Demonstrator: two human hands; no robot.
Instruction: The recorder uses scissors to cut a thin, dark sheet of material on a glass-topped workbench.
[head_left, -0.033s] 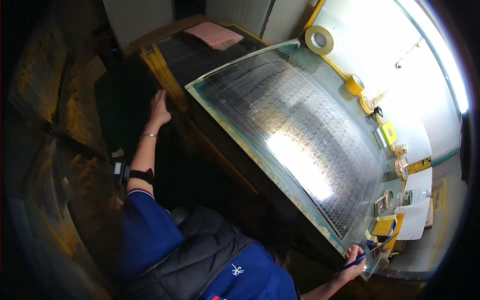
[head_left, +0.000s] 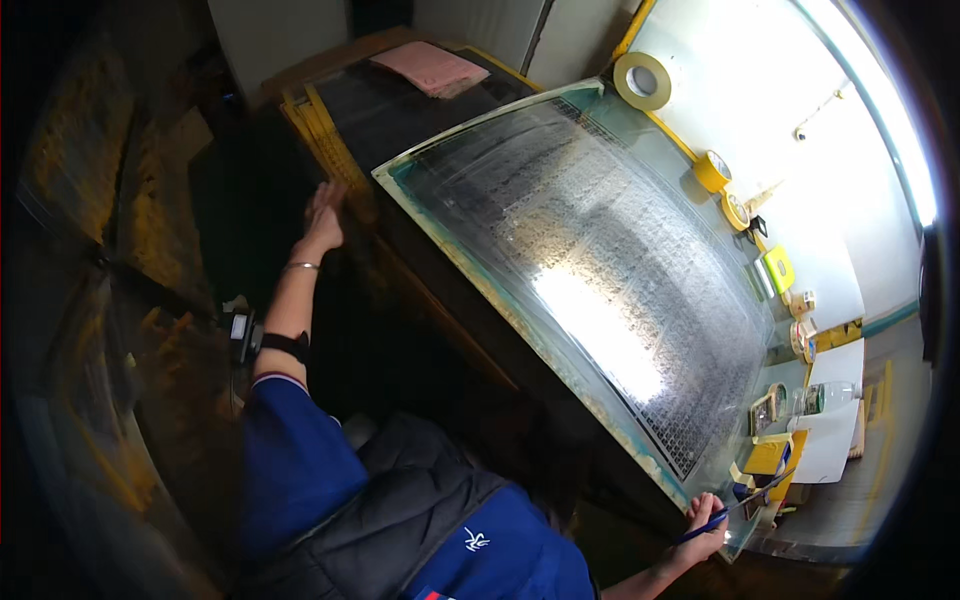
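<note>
My right hand (head_left: 707,527) is at the near right corner of a large framed screen (head_left: 600,220), closed round a thin tool with a dark blue handle (head_left: 706,526). The tool's slim far end points up and right, too fine to tell its kind. The screen is tilted, with a pale frame and a fine dark pattern across its sheet, and a bright glare covers part of it. My left hand (head_left: 323,220) is out to the left with its fingers stretched and holding nothing, near a stack of yellow-edged frames (head_left: 330,145).
Pink sheets (head_left: 432,68) lie on the dark surface behind. Along the screen's right side stand a wide tape roll (head_left: 642,82), a yellow tape roll (head_left: 712,172), a yellow-green box (head_left: 779,268) and a clear bottle (head_left: 832,396). A bright lamp (head_left: 900,130) glows at upper right.
My left hand has shifted slightly to the right, and its fingers look a little more spread. My right hand keeps its hold on the blue-handled tool, almost unmoved.
</note>
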